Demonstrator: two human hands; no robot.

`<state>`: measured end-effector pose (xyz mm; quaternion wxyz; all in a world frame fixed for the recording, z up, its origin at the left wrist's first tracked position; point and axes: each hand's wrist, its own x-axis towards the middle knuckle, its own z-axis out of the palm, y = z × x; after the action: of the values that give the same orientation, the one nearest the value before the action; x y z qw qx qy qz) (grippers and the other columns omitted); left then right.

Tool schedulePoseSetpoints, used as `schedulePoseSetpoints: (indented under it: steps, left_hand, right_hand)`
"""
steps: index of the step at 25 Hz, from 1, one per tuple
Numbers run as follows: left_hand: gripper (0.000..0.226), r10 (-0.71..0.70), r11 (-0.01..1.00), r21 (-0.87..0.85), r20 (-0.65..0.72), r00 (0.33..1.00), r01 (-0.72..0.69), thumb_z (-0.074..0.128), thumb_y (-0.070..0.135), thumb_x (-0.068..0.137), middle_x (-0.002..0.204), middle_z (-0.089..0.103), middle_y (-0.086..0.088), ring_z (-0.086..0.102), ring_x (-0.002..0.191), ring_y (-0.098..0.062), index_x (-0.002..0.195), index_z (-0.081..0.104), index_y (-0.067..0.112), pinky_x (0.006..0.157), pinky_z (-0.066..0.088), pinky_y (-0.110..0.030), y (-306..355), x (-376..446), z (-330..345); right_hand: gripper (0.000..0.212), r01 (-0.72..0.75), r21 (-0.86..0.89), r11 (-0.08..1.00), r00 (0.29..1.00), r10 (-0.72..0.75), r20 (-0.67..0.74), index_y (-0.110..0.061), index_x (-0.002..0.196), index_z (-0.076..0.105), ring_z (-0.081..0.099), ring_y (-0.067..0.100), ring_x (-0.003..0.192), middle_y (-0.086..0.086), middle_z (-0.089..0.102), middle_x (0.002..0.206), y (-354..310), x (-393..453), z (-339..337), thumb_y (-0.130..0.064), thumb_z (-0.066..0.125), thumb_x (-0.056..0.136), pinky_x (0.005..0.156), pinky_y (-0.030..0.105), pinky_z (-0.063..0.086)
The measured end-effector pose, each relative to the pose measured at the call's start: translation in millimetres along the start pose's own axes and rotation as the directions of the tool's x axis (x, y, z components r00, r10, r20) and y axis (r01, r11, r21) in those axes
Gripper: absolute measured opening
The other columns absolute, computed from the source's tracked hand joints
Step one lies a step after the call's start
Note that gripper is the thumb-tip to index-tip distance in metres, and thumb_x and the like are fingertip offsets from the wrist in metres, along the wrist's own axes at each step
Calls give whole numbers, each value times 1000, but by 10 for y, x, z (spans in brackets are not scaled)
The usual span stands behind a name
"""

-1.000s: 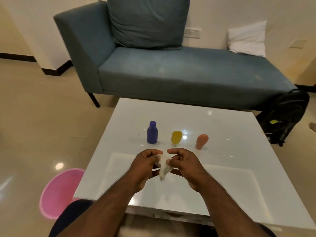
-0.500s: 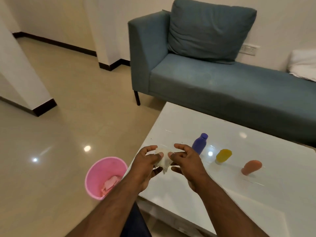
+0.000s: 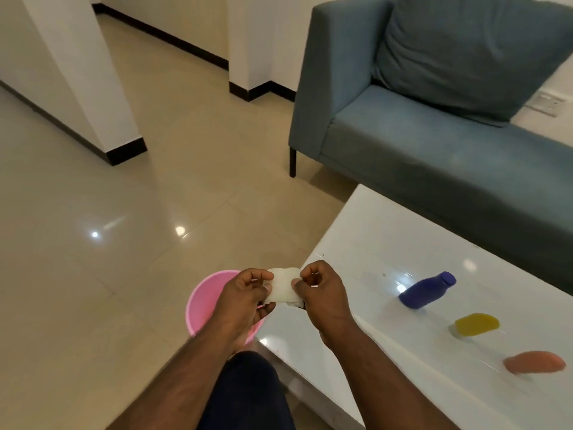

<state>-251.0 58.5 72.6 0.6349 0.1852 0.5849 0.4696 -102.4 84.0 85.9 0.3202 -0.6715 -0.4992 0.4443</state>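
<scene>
1 wide-angle view, worn on the person's head, looks forward and steeply down. The left hand (image 3: 245,297) and right hand (image 3: 322,293), gripping a small crumpled white tissue wad (image 3: 283,287), sit close below the lens, low in the middle. The view faces the glossy beige tiled floor (image 3: 124,243). The round pink plastic bucket (image 3: 203,305) lies under the hands, the glossy white low table (image 3: 387,243) is near at right, and the blue-grey fabric sofa (image 3: 434,156) is farther off, upper right.

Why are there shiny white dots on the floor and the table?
Head view: light glare bounces off the glossy floor and white table; the white wad in the middle looks sharp, while the orange thing near the right edge looks smeared and stretched by the wide lens.
</scene>
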Motion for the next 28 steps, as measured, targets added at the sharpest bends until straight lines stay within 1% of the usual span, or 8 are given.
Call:
schedulePoseSetpoints:
  steps: [4,8,15,18,21,24,26,28]
  left_hand:
    - [30,-6,999,49,-88,996,10,60,-6,93,111,72,-9,69,103,-30,109,74,16,76,62,-35,-84,319,-376]
    - [29,-2,998,67,-209,978,16,63,-7,91,105,74,-12,70,100,-30,107,74,14,72,58,-34,-230,667,-704]
    - [26,26,987,155,-352,936,31,68,-5,89,95,70,-11,71,90,-30,99,72,18,76,60,-37,-612,1097,-979]
    - [28,29,982,181,-389,921,45,65,-6,90,95,70,-12,70,85,-26,96,70,20,71,59,-33,-701,1217,-1051]
    - [30,41,976,214,-404,914,50,63,-7,91,100,70,-11,70,91,-28,96,68,23,69,58,-32,-795,1306,-1159]
    - [41,2,911,393,-309,951,126,55,-4,94,129,67,-10,66,108,-26,124,65,23,85,57,-38,-916,1384,-1286]
    - [53,-20,801,570,-281,959,183,51,1,96,144,58,-10,58,123,-30,143,53,24,96,49,-39,-957,1393,-1320]
    - [57,45,692,701,-282,958,174,52,7,98,149,53,-11,54,129,-33,152,42,21,102,46,-41,-964,1371,-1304]
  right_hand:
    - [15,-9,-73,997,983,22,180,-26,93,67,64,17,90,-7,65,98,39,217,383,-15,68,83,75,37,60]
    - [21,33,-223,974,967,25,252,-26,100,70,63,10,87,-11,65,98,152,433,727,-13,66,84,77,30,58]
    - [36,168,-477,863,917,41,396,-18,120,64,60,15,107,-3,63,124,377,703,1225,-7,59,87,95,29,48]
    - [40,194,-535,822,897,72,436,-17,125,60,58,16,112,-1,60,129,469,774,1379,-4,56,87,97,28,45]
    - [47,227,-563,795,870,95,484,-17,130,56,55,17,116,0,57,133,530,815,1486,0,54,86,96,25,42]
    - [50,348,-621,703,811,106,575,-14,131,54,56,22,114,4,56,133,592,801,1547,-2,59,83,98,31,46]
    - [48,431,-658,617,794,87,601,-13,129,54,56,24,110,7,56,128,633,753,1554,-9,62,82,94,36,49]
    - [52,477,-678,559,801,41,597,-14,131,50,51,24,113,7,53,128,658,726,1522,-15,63,80,95,37,48]
